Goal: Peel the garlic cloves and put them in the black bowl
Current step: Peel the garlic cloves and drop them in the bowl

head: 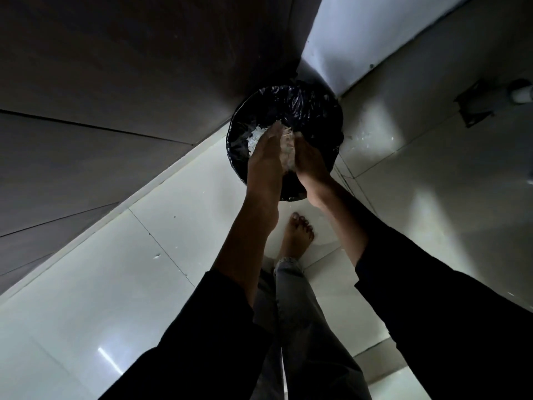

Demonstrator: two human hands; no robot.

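I look down at a round bin [326,111] lined with a black plastic bag, standing on the floor in a corner. Both hands are over its opening. My left hand [265,153] has its fingers stretched out, palm turned toward the right hand. My right hand [310,160] faces it, slightly cupped. A wad of pale, papery garlic peels [287,153] is pressed between the two palms. More white peels [255,137] lie inside the bag, just left of my left fingers. My hands hide the near part of the bin's inside.
Dark cabinet fronts [115,96] rise on the left, a pale wall [360,39] behind the bin. The floor is glossy light tile [115,269] with a few white flakes [363,137] right of the bin. My bare foot [297,235] stands just before the bin.
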